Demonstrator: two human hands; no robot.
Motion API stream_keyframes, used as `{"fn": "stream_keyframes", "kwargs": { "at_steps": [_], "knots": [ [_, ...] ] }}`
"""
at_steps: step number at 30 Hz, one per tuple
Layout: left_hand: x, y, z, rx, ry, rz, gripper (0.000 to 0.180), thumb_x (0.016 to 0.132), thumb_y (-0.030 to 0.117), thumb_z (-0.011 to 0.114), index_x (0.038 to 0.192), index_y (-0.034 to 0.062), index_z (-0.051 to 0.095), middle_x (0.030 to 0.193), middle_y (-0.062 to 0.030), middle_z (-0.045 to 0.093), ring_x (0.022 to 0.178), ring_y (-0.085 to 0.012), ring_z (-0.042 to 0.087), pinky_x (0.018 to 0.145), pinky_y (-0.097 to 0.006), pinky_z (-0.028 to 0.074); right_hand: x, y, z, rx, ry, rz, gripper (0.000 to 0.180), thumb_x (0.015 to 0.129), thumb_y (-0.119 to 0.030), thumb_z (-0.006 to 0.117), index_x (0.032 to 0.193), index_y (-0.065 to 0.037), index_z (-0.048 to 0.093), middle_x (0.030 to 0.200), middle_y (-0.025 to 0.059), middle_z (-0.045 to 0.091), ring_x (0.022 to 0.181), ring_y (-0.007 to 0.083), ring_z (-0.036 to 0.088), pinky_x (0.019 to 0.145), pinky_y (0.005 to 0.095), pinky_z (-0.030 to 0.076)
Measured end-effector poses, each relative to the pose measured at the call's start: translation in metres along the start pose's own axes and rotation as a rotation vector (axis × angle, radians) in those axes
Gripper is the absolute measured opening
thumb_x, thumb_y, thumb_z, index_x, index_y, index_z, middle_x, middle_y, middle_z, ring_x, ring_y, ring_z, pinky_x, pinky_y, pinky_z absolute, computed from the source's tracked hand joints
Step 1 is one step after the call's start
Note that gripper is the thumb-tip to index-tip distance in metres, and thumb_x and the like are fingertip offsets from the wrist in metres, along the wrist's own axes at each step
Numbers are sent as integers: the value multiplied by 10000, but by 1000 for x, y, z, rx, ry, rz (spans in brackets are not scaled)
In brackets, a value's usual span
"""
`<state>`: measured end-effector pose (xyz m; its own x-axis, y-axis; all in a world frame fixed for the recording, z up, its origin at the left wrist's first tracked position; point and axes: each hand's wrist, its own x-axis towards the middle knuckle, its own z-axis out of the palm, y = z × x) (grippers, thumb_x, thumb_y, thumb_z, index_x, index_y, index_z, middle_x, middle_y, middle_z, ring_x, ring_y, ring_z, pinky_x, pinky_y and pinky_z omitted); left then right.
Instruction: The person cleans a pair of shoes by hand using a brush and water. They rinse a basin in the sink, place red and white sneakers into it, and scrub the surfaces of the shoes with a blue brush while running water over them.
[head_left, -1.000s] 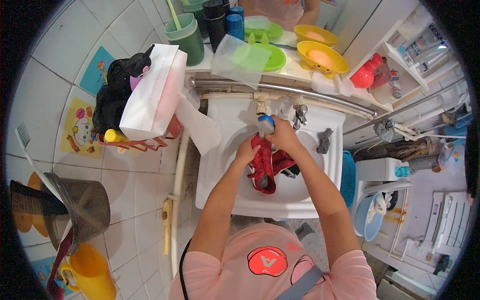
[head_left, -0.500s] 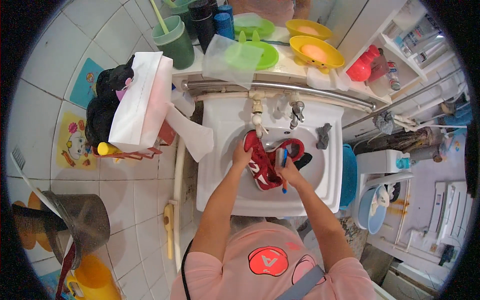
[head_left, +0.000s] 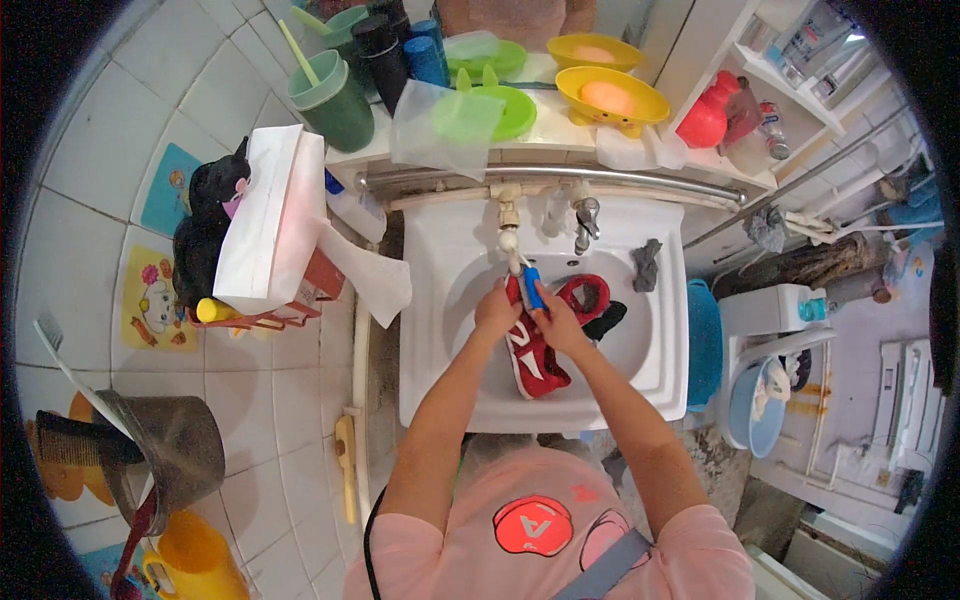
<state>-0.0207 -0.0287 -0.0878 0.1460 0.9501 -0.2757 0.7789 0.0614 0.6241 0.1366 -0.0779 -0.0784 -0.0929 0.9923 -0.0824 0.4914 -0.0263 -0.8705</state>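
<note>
My left hand (head_left: 497, 309) is closed on the upper end of a red shoe (head_left: 540, 365) with white markings, held over the white sink (head_left: 418, 385) below the tap (head_left: 509, 241). In my right hand (head_left: 562, 327) is a blue brush (head_left: 531, 287), close to the shoe's upper end beside my left hand; its bristles are hard to make out. Another red shoe (head_left: 597, 289) lies in the basin just right of the first. A black item (head_left: 608, 320), partly hidden by that shoe, rests next to it.
A crumpled grey cloth (head_left: 645, 266) lies on the sink's right rim. Behind runs a metal rail (head_left: 440, 180) under a shelf with a green cup (head_left: 335, 105) and a yellow soap dish (head_left: 640, 103). A tissue pack (head_left: 262, 225) hangs at left; a blue basin (head_left: 765, 425) is at right.
My right hand has raised the brush toward the tap, from the shoe's side to its upper end. The shoe has shifted slightly down, and the whole view has tilted a little.
</note>
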Motion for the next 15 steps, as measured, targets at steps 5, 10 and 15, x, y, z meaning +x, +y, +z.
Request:
{"fn": "stream_keyframes", "kwargs": {
  "at_steps": [5,10,15],
  "knots": [
    [-3,8,8,-51,36,27,457,682,194,676,1032,2,454,874,-222,613,840,-390,592,746,-462,474,-6,-32,6,-126,119,8,490,862,-142,492,1333,-76,372,925,280,566,793,425,545,714,460,447],
    [-11,6,1,-23,48,65,411,665,153,694,981,7,476,868,-220,616,841,-394,591,748,-467,475,2,-18,-3,-311,133,111,508,865,-179,491,1345,-86,353,881,279,554,794,427,550,700,470,461],
    [-12,9,-4,-81,14,29,408,667,143,688,986,2,476,865,-220,615,841,-396,592,745,-460,480,-4,-24,1,-245,120,-25,494,864,-174,503,1325,-51,375,907,282,554,841,426,549,723,465,458]
  ]
}}
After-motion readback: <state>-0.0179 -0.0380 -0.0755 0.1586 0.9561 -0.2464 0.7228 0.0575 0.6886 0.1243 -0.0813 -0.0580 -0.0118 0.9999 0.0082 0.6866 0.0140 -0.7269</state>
